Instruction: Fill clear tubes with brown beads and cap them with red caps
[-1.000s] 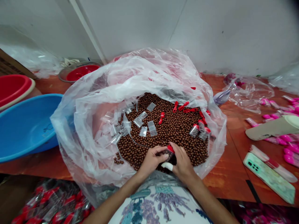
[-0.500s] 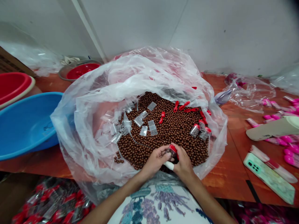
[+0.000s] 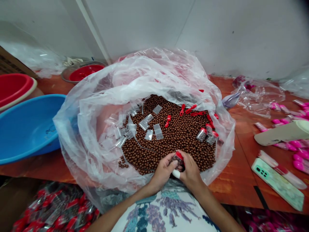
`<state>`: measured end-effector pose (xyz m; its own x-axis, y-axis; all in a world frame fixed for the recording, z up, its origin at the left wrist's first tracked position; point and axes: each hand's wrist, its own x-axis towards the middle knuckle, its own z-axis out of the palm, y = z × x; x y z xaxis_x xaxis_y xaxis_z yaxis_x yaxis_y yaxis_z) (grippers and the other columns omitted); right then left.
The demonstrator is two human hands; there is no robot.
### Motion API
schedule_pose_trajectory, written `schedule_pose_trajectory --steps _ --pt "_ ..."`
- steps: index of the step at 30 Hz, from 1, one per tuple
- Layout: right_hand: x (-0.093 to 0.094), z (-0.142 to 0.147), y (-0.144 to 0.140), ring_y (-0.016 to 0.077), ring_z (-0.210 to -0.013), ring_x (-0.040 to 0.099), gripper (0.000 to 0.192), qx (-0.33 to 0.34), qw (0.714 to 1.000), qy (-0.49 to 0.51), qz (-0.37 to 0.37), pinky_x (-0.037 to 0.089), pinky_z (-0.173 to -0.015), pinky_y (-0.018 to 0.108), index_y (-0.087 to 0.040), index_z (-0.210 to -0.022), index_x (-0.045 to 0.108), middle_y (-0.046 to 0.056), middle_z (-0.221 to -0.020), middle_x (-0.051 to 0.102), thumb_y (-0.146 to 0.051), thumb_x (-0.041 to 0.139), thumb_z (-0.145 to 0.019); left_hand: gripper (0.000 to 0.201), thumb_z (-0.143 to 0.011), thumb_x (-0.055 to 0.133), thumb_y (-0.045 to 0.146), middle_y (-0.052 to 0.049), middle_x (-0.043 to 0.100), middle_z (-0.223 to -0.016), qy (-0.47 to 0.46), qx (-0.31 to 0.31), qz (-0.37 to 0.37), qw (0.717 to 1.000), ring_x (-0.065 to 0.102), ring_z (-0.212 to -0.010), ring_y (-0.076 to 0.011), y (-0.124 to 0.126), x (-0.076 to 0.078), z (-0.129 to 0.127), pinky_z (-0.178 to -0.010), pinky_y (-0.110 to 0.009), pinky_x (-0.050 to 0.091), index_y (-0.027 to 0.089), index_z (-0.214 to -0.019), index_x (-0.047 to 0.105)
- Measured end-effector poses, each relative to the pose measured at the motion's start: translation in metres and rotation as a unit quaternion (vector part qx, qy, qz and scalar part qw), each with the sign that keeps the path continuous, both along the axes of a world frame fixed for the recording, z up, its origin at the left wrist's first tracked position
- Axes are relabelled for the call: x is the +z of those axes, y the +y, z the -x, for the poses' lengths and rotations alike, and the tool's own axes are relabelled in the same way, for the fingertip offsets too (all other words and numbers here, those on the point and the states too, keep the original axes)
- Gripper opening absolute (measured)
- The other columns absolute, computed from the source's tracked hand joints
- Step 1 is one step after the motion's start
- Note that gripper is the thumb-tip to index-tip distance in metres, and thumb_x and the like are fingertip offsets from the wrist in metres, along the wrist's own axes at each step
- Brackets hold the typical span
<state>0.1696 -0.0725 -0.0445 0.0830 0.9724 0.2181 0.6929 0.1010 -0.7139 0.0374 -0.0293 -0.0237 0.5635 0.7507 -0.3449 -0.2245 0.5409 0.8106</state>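
Both the left hand (image 3: 162,170) and right hand (image 3: 191,170) grip a small red-capped vial (image 3: 178,159) over the brown beads (image 3: 178,135) at six o'clock inside the clear bag (image 3: 96,106) on the counter (image 3: 238,180).

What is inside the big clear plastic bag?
Inside the plastic bag: brown balls, clear sachets, red caps and both hands holding a small tube. Anything beneath the balls is hidden.

you won't find any text, label, brand, number or sign here that can be read: nothing legible shows on the blue basin (image 3: 26,125), the clear bag (image 3: 145,80), the small packets (image 3: 148,124) or the green phone case (image 3: 277,183).
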Motion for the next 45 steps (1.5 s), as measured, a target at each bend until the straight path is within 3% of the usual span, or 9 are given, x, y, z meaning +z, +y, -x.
schedule_pose_trajectory --steps 5,8,15,20,24,30,37,40,45 --pt "0.009 -0.014 0.002 0.0216 -0.117 0.048 0.053 0.094 0.989 0.093 0.066 0.041 -0.097 0.041 -0.024 -0.134 0.035 0.008 -0.131 0.049 -0.027 0.049 -0.084 0.043 -0.078 0.058 0.035 -0.006 0.059 -0.087 0.028 0.005 -0.034 0.999 0.053 -0.067 -0.0119 0.001 -0.003 0.004 -0.060 -0.024 0.046 0.014 -0.115 0.054" --pt "0.010 -0.020 0.002 0.0193 -0.115 0.051 0.041 0.070 0.988 0.119 0.068 0.042 -0.096 0.039 -0.026 -0.129 0.045 0.005 -0.125 0.055 -0.021 0.037 -0.089 0.050 -0.078 0.056 0.038 -0.006 0.058 -0.080 0.038 -0.016 -0.059 0.997 0.054 -0.067 -0.0138 0.004 -0.005 0.005 -0.059 -0.027 0.048 0.012 -0.121 0.050" --pt "0.012 -0.015 -0.001 0.0210 -0.105 0.054 0.051 0.103 0.994 0.020 0.015 0.046 -0.089 0.039 -0.025 -0.135 0.035 0.008 -0.118 0.058 -0.021 0.045 -0.086 0.052 -0.079 0.055 0.039 -0.008 0.061 -0.100 0.077 -0.024 -0.097 0.992 0.054 -0.073 -0.0146 0.004 -0.002 0.010 -0.061 -0.025 0.047 0.017 -0.126 0.049" --pt "0.011 -0.006 -0.004 0.0255 -0.099 0.055 0.074 0.077 0.996 -0.043 0.004 0.048 -0.084 0.041 -0.020 -0.138 0.027 0.012 -0.117 0.057 -0.037 0.062 -0.075 0.055 -0.081 0.054 0.037 -0.003 0.061 -0.075 0.083 -0.031 -0.082 0.993 0.053 -0.064 -0.0124 0.005 0.001 0.011 -0.060 -0.023 0.043 0.014 -0.130 0.044" --pt "0.014 -0.010 -0.003 0.0257 -0.104 0.053 0.074 0.092 0.994 -0.054 -0.011 0.047 -0.085 0.040 -0.018 -0.141 0.019 0.013 -0.122 0.053 -0.038 0.056 -0.080 0.054 -0.078 0.058 0.036 -0.006 0.062 -0.089 0.044 -0.028 -0.051 0.997 0.057 -0.072 -0.0141 0.008 0.002 0.008 -0.067 -0.027 0.047 0.016 -0.128 0.047" --pt "0.013 -0.046 0.018 0.0223 -0.094 0.053 0.033 -0.002 0.995 -0.103 -0.013 0.045 -0.082 0.040 -0.024 -0.115 0.055 0.006 -0.101 0.061 -0.018 0.040 -0.087 0.049 -0.078 0.059 0.035 -0.011 0.061 -0.101 -0.035 -0.016 0.040 0.998 0.060 -0.079 -0.0179 0.018 0.001 0.012 -0.066 -0.030 0.049 0.016 -0.123 0.051" --pt "0.004 -0.061 0.032 0.0227 -0.086 0.051 0.044 0.040 0.979 -0.199 -0.001 0.045 -0.079 0.039 -0.022 -0.104 0.063 0.007 -0.091 0.061 -0.001 0.043 -0.071 0.043 -0.080 0.054 0.038 -0.014 0.063 -0.102 -0.066 0.012 0.092 0.993 0.062 -0.079 -0.0211 0.026 0.006 0.019 -0.067 -0.034 0.050 0.014 -0.116 0.056" --pt "0.011 -0.056 0.031 0.0232 -0.090 0.053 0.034 0.025 0.989 -0.145 0.003 0.044 -0.083 0.041 -0.022 -0.104 0.063 0.007 -0.095 0.063 -0.008 0.046 -0.077 0.043 -0.078 0.058 0.036 -0.013 0.063 -0.101 -0.047 0.000 0.084 0.995 0.061 -0.080 -0.0202 0.026 0.006 0.020 -0.066 -0.032 0.049 0.014 -0.116 0.056" --pt "0.021 -0.032 0.027 0.0210 -0.090 0.059 0.020 -0.081 0.986 0.139 0.039 0.046 -0.083 0.038 -0.023 -0.099 0.063 0.004 -0.098 0.066 -0.029 0.056 -0.081 0.044 -0.077 0.060 0.037 -0.012 0.064 -0.099 -0.018 -0.034 0.046 0.998 0.060 -0.080 -0.0188 0.025 0.002 0.018 -0.065 -0.028 0.047 0.015 -0.116 0.058"
